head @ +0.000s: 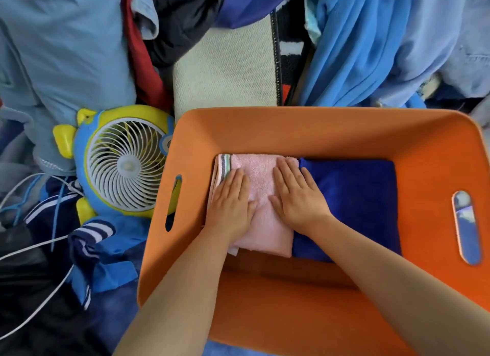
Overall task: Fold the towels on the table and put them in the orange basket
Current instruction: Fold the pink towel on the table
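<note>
Orange basket (305,127), crowded by fan (124,162) and heaped clothes (66,51), holds flat hands (265,199) pressing pink towel (262,223).

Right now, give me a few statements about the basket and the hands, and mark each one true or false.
1. Both hands, left hand and right hand, lie flat on the pink towel. True.
2. The blue towel lies on the table outside the orange basket. False: it sits inside the basket, right beside the pink towel.
3. The small fan stands inside the basket. False: it lies outside, by the basket's left wall.
4. The pink towel is folded. True.
</note>
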